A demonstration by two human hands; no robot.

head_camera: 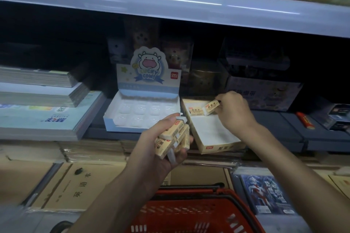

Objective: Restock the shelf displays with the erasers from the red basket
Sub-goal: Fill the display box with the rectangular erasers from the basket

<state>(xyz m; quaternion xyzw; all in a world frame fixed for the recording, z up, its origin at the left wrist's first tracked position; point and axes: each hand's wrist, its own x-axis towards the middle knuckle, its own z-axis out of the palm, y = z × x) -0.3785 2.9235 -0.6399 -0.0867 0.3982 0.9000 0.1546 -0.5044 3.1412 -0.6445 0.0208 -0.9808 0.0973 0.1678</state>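
My left hand [166, 143] grips a stack of several cream-sleeved erasers [175, 138] just in front of the shelf edge. My right hand [234, 111] pinches one eraser [211, 108] over the back of a cream display box [217, 145]. Beside it, one eraser [195, 111] lies flat at the box's back left corner; the remaining floor of the box is bare. To its left stands a blue and white "Lucky Cow" display box [144, 128] with hollow plastic wells. The red basket [189, 212] sits low in front of me.
Stacked notebooks [47, 111] fill the shelf's left side. Dark boxes [265, 92] and a red item [305, 120] sit on the right. A shelf [170, 4] overhangs above. Cardboard cartons [79, 185] and a card pack [263, 193] lie below.
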